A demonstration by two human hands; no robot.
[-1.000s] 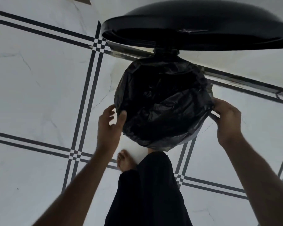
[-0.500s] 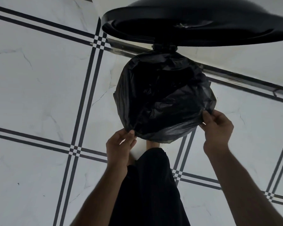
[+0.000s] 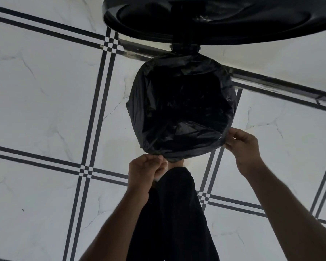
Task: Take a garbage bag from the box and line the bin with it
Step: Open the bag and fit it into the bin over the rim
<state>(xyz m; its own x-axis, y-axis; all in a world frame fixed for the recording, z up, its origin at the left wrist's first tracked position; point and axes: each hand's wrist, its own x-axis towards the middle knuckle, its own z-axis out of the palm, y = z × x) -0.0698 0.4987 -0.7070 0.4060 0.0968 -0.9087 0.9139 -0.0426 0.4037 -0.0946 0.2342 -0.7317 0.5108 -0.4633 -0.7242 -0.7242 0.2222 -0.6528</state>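
Your left grip (image 3: 146, 169) is clamped on the black garbage bag (image 3: 181, 110) at its near edge — fingers curled, pinching the plastic right where it folds over the rim closest to you. Your right grip (image 3: 242, 143) pinches the same bag at its near-right edge, thumb and fingers closed on a fold of the film. Between and just beyond your two grips the bag lies spread over the mouth of the bin (image 3: 228, 102), its plastic draped down the outside all the way round so that only a sliver of the bin's side shows, while the middle of the bag sinks dark into the opening. Beyond the bag, past both grips, the bin's black lid (image 3: 224, 19) stands raised on its hinge. Below your left grip your dark trouser leg (image 3: 173, 213) hangs over the white tiled floor (image 3: 45, 110) with its black line pattern — the bin stands on that floor
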